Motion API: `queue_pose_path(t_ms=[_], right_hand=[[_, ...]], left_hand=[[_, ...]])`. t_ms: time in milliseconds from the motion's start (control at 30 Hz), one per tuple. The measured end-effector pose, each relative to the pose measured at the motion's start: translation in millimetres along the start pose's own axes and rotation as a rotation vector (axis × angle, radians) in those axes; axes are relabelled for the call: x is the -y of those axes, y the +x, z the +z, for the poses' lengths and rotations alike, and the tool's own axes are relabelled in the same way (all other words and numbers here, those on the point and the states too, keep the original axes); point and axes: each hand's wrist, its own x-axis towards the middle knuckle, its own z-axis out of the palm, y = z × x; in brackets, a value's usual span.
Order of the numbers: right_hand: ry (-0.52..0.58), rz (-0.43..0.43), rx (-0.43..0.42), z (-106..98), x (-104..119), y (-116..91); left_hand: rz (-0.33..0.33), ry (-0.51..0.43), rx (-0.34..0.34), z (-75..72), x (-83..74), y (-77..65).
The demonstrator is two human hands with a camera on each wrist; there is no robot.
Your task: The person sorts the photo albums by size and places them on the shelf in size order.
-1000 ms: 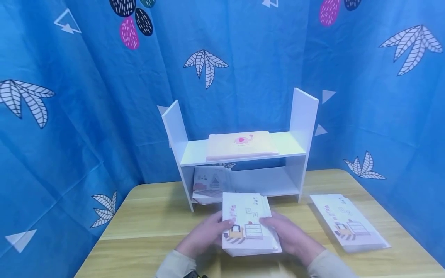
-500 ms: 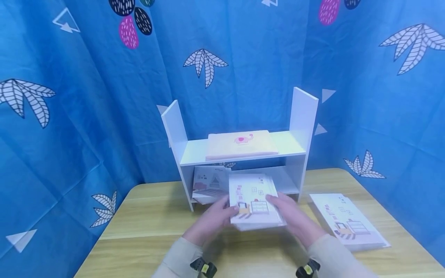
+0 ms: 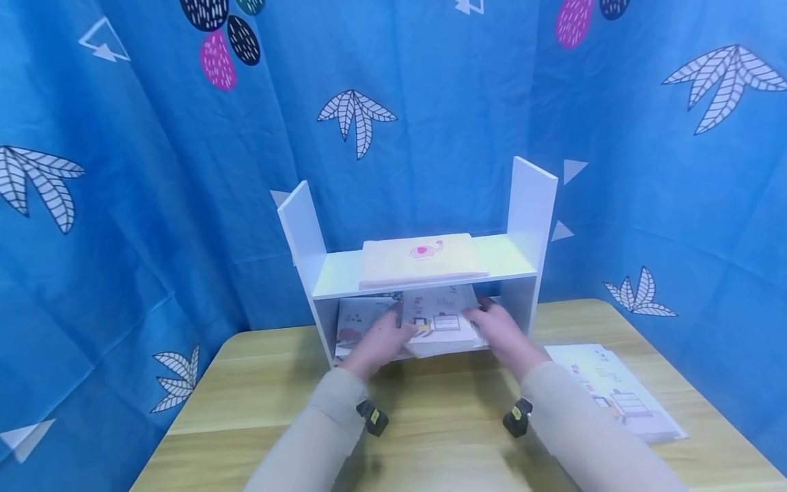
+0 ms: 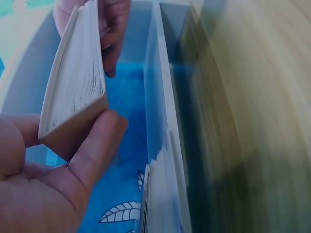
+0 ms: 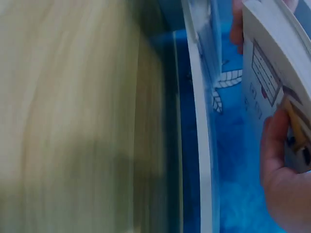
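A thick white book (image 3: 444,322) with a drawn room on its cover is held between both hands at the lower level of a white shelf (image 3: 519,297). My left hand (image 3: 381,340) grips its left edge, thumb on the cover. On the opposite side my right hand (image 3: 501,335) grips it too, thumb also on top. In the left wrist view the book (image 4: 77,73) shows its page edges and a corner between thumb and fingers. The far end of the book lies under the upper board. Left of it, another white book (image 3: 359,320) lies on the lower board, partly hidden by my left hand.
A pale book with a pink elephant (image 3: 424,260) lies on the upper board. To the right, a similar white book (image 3: 621,396) lies on the wooden table (image 3: 258,403), partly behind my right sleeve. Shelf side walls stand at both ends. A blue patterned curtain (image 3: 418,137) hangs behind.
Both hands have carried the white book forward, from above the table in front of the shelf to the lower level, beneath the upper board. The other books keep their places.
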Motion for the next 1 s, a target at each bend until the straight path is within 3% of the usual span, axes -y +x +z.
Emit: queue_pose_path(t_ms=[267,467,633,1000], right_hand=[[-0.262,-0.054,-0.021,9.6,-9.0,27.0],[-0.574,-0.236,-0.056,27.7,-27.3,32.3],[-0.792,-0.347,-0.084,35.1,-37.6,30.2],[-0.838,-0.322,-0.068,43.0,-46.7,22.2]], left_hand=[[0.032,0.196,-0.05,7.8,0.4,29.6],[0.037,0.277,-0.101,12.5,6.1,27.1],[0.017,0.255,-0.106,12.2,9.5,21.8],[0.02,0.256,-0.105,13.9,22.3,13.5]])
